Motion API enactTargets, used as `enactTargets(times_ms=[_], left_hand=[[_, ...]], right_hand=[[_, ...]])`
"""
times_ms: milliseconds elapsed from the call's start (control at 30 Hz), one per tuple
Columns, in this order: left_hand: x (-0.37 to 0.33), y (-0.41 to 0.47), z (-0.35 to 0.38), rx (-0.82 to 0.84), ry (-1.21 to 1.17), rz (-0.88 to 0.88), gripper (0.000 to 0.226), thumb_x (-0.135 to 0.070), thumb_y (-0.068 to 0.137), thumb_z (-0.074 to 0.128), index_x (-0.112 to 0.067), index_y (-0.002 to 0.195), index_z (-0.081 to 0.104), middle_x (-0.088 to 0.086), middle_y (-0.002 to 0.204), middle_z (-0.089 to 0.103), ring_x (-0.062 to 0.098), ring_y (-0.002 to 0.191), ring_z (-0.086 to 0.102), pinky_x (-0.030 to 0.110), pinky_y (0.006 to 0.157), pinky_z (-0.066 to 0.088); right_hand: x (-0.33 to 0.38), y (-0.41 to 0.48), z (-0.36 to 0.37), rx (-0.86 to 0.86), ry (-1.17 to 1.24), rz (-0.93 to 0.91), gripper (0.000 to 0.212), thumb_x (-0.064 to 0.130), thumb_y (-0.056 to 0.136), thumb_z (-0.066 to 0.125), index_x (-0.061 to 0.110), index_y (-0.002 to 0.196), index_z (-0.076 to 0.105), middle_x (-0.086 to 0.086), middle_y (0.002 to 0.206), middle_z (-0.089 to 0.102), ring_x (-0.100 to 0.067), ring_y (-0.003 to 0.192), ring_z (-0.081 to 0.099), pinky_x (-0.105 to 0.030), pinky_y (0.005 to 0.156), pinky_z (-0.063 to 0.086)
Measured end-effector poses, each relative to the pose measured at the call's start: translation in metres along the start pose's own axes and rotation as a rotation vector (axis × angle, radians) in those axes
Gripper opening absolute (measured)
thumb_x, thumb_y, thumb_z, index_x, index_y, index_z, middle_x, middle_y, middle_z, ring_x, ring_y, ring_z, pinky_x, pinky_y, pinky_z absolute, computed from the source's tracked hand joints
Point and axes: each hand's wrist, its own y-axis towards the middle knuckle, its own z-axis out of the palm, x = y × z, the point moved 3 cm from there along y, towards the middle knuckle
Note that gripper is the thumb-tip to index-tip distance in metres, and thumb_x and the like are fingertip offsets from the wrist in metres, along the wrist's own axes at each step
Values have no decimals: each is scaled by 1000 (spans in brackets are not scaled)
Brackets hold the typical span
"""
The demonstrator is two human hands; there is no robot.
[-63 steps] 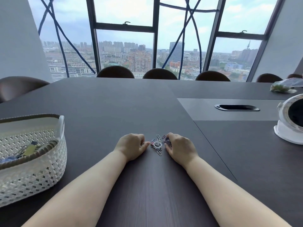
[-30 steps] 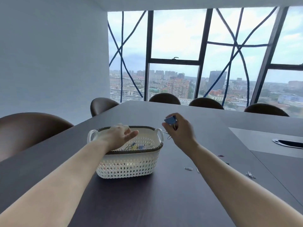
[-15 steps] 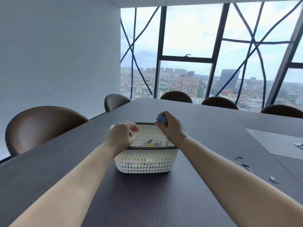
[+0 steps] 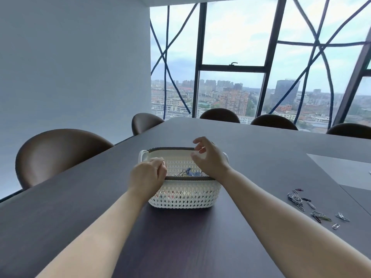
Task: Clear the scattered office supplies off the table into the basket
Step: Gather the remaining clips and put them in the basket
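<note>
— Why are both hands up over the basket [image 4: 183, 199]?

— I'd say that's the drop. The right hand [image 4: 208, 159] hangs above the opening with its fingers [image 4: 197, 141] spread apart and nothing between them, so whatever goes in falls straight down. The left hand [image 4: 148, 176] sits at the near rim, fingers curled together into a loose fist; I can't tell if anything is inside it.

— And the basket itself?

— White plastic, lattice-cut walls, a dark woven band around the rim, small loop handles at the ends. It stands upright on the dark surface [image 4: 180, 237], right in front of the person. Through the opening you can see blue clips [image 4: 189, 173] and some metal bits lying at the bottom.

— So it's finished?

— No. A scatter of paper clips [image 4: 307, 205] lies on the surface well off to the right of the basket, some bunched, some loose. Small, flat things; they look fiddly to pinch up.
</note>
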Motion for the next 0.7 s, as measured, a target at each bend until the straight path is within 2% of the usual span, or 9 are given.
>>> enactTargets(times_ms=[67, 200, 300, 367, 400, 500, 567, 633, 700], left_hand=[[-3, -1, -2, 8, -4, 11, 63, -47, 75, 8, -13, 78, 61, 2, 87, 67, 26, 81, 60, 33, 68, 44], [-7, -2, -6, 74, -25, 42, 63, -47, 78, 11, -10, 82, 62, 4, 92, 67, 26, 86, 59, 34, 73, 43], [-13, -3, -9, 93, -42, -6, 32, -29, 90, 38, -8, 86, 62, 7, 94, 64, 27, 93, 57, 35, 77, 45], [-30, -7, -10, -9, -27, 46, 14, -16, 87, 51, -9, 87, 63, 7, 92, 63, 27, 95, 56, 36, 85, 42], [-43, -10, -9, -51, -14, 101, 13, -16, 85, 52, -11, 88, 64, 5, 91, 63, 26, 93, 57, 36, 86, 40], [-94, -25, 9, -111, 3, 279, 23, -26, 78, 43, -16, 85, 63, 2, 84, 61, 20, 85, 55, 35, 77, 42], [-129, -34, 32, -93, -52, 376, 26, -28, 75, 42, -18, 87, 63, 0, 87, 61, 18, 86, 52, 33, 75, 43], [-161, -42, 67, 91, -126, 442, 32, -31, 80, 44, -19, 104, 60, 0, 107, 59, 20, 102, 54, 37, 86, 46], [-182, -50, 109, 437, -149, 417, 48, -40, 87, 48, -20, 130, 43, -1, 138, 40, 20, 130, 36, 38, 107, 34]], right_hand=[[3, -6, -1, -4, -53, -50, 17, 35, 89, 48, 28, 102, 57, 13, 101, 60, -9, 93, 57, -35, 90, 42], [0, -23, -4, -25, -81, -150, 22, 24, 96, 39, 18, 103, 60, 2, 108, 66, -20, 101, 59, -39, 97, 37], [-18, -38, -21, -61, -47, -163, 22, 13, 95, 39, 10, 106, 58, -7, 113, 63, -25, 109, 53, -38, 95, 40], [-39, -51, -41, -114, -89, -109, 20, 12, 94, 42, 10, 105, 58, -7, 114, 62, -26, 109, 52, -36, 91, 40], [-53, -59, -52, -133, -118, -72, 19, 12, 93, 44, 10, 106, 58, -8, 115, 62, -26, 109, 52, -36, 91, 40], [-107, -92, -87, -138, -222, 82, 23, 13, 89, 51, 10, 111, 58, -8, 119, 60, -28, 114, 49, -36, 94, 38], [-149, -122, -110, -133, -293, 225, 29, 19, 88, 55, 12, 116, 56, -9, 124, 57, -30, 118, 45, -38, 98, 35], [-188, -154, -132, -131, -363, 400, 39, 31, 87, 55, 16, 123, 51, -7, 134, 51, -29, 126, 40, -40, 103, 32], [-220, -185, -151, -48, -448, 584, 62, 51, 84, 53, 19, 135, 39, -2, 147, 37, -24, 137, 27, -43, 108, 26]])
